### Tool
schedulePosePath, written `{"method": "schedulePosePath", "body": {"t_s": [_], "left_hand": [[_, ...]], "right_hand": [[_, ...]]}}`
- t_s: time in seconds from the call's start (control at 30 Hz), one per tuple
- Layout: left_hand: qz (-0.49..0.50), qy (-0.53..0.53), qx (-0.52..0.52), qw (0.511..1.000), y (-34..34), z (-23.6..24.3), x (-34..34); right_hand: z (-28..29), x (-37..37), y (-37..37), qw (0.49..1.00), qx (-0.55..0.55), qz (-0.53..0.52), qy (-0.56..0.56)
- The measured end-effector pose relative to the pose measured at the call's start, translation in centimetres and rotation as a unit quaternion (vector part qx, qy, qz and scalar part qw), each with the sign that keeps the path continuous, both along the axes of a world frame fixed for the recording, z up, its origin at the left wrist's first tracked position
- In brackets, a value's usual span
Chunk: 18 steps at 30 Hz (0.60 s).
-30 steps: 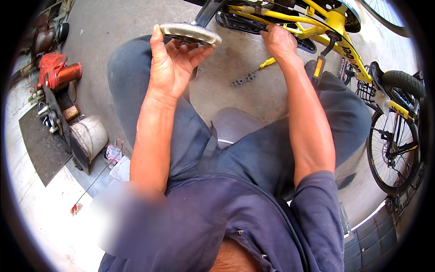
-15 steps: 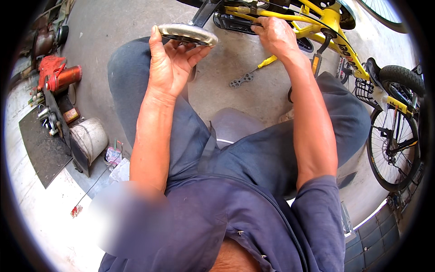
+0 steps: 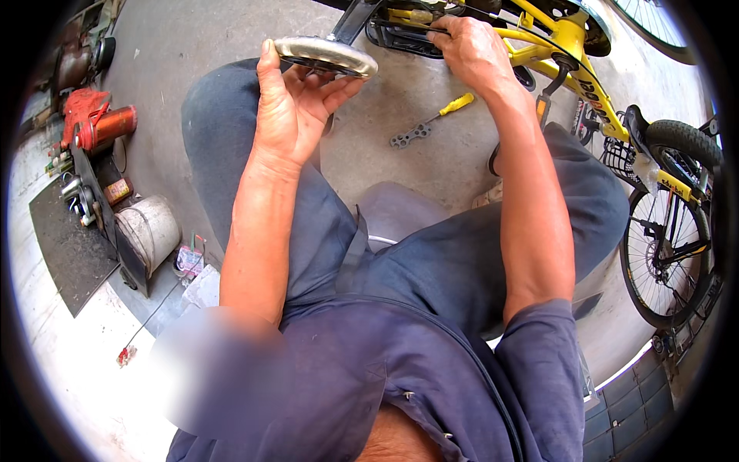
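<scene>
My left hand (image 3: 296,108) grips a small wheel (image 3: 327,55) with a pale, shiny rim; the thumb presses its left edge and the fingers curl beneath. A dark flat arm (image 3: 356,21) runs from this wheel up toward a yellow bicycle frame (image 3: 568,38). To the right, my right hand (image 3: 476,52) is closed in a pinch beside the bicycle, by a long black part (image 3: 400,38). What its fingertips hold is hidden. On the floor between my knees lie a yellow-handled screwdriver (image 3: 457,104) and a grey flat multi-hole spanner (image 3: 410,137), touching or nearly so.
Another bicycle's front wheel (image 3: 668,258) stands at the right. On the left are a white bucket (image 3: 152,229), an orange-red cylinder (image 3: 108,128) and a dark board (image 3: 65,246). A large spoked wheel (image 3: 654,23) shows at the top right.
The small wheel and my left hand have shifted slightly to the right. My right hand stays in nearly the same place beside the bicycle, still pinched.
</scene>
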<state>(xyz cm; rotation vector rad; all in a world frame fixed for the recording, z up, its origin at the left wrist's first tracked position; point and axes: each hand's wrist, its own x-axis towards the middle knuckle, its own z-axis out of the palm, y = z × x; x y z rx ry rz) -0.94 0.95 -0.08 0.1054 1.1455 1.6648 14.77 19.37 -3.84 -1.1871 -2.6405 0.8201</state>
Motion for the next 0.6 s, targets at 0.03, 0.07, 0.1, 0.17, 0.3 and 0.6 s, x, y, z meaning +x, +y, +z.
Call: {"method": "schedulePosePath", "body": {"t_s": [0.03, 0.07, 0.1, 0.17, 0.3, 0.6], "left_hand": [[0.000, 0.000, -0.001, 1.000, 0.0, 0.0, 0.0], [0.001, 0.001, -0.002, 1.000, 0.0, 0.0, 0.0], [0.001, 0.001, -0.004, 1.000, 0.0, 0.0, 0.0], [-0.001, 0.009, -0.003, 1.000, 0.0, 0.0, 0.0], [-0.005, 0.017, -0.009, 1.000, -0.2, 0.0, 0.0], [-0.008, 0.033, -0.016, 0.999, -0.1, 0.1, 0.1]], "right_hand": [[-0.1, -0.1, 0.1, 1.000, -0.001, -0.003, 0.000], [-0.2, -0.1, 0.2, 1.000, -0.001, -0.006, -0.001], [-0.3, -0.1, 0.2, 1.000, 0.003, -0.005, 0.005], [-0.1, -0.4, 0.3, 1.000, 0.010, 0.000, 0.017], [1.5, -0.9, 0.6, 0.999, 0.029, 0.032, -0.009], [2.3, -3.2, 0.4, 0.997, 0.057, 0.056, 0.010]]}}
